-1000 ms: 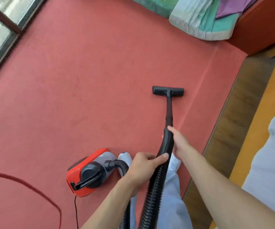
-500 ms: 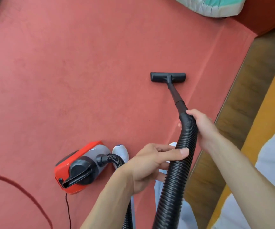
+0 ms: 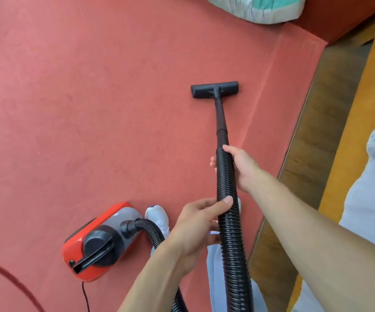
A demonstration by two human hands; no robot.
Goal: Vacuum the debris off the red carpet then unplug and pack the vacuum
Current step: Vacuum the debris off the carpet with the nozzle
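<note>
Hands of a person grip a black ribbed vacuum hose [image 3: 229, 212] in the head view: the right hand [image 3: 238, 167] is wrapped around the hose's upper end, just below the rigid black wand [image 3: 220, 120], and the left hand [image 3: 195, 228] curls around the hose lower down, thumb pressed across its front. The wand runs forward to a flat black floor nozzle [image 3: 214, 89] resting on the red carpet [image 3: 92, 97]. A red and grey canister vacuum with a black handle [image 3: 98, 242] sits on the carpet at the lower left, the hose looping into its front port. A thin black cord [image 3: 85, 296] trails from its rear, and a dark red cable [image 3: 6, 275] curves across the corner. A white-socked foot [image 3: 157, 216] stands just beside the vacuum. Tiny pale specks [image 3: 80, 106] dot the carpet. Folded pale and teal bedding [image 3: 256, 7] lies at the carpet's far edge, and a brown wooden floor [image 3: 312, 143] borders it on the right.
</note>
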